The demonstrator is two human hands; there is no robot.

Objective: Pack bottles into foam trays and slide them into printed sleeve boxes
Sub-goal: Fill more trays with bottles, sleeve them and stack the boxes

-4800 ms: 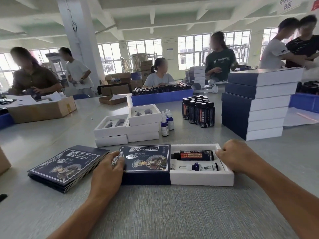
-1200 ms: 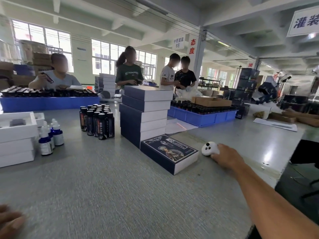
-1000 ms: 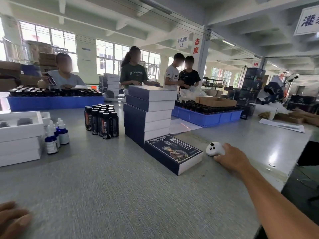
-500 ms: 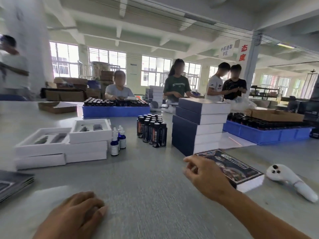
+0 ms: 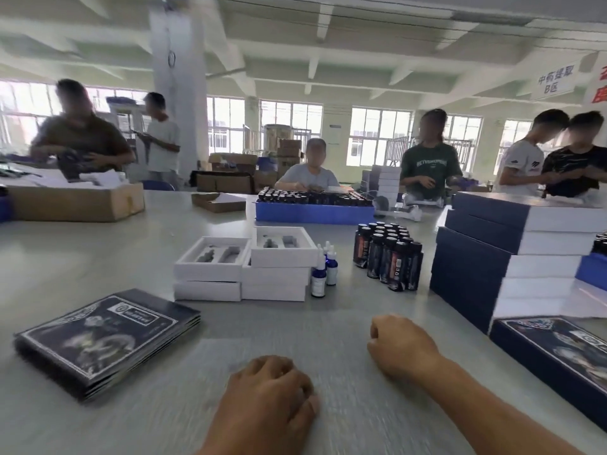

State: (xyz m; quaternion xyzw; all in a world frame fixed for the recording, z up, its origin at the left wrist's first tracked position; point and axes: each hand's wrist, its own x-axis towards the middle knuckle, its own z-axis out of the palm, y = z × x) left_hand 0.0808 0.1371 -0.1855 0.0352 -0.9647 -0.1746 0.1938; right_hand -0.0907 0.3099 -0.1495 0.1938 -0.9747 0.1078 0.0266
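My left hand (image 5: 272, 389) lies palm down on the grey table (image 5: 164, 421), holding nothing. My right hand (image 5: 399, 346) hovers just right of it, fingers curled in, holding nothing. Flat printed sleeves (image 5: 101, 336) are stacked at the near left. White foam trays (image 5: 243, 267) stand in two short piles mid-table. Beside them are small blue dropper bottles (image 5: 323, 270) and a cluster of dark bottles (image 5: 389, 254). A packed printed box (image 5: 565, 359) lies at the near right, in front of a stack of finished boxes (image 5: 512, 251).
A blue crate of dark bottles (image 5: 313, 211) sits further back. A cardboard box (image 5: 75, 201) stands at the far left, a shallow cardboard tray (image 5: 218, 201) behind the foam trays. Several people work along the far side of the table.
The view has swung left from the table's right end back to the work spot. My right hand drew back from the white controller toward the middle, and my left hand now rests flat.
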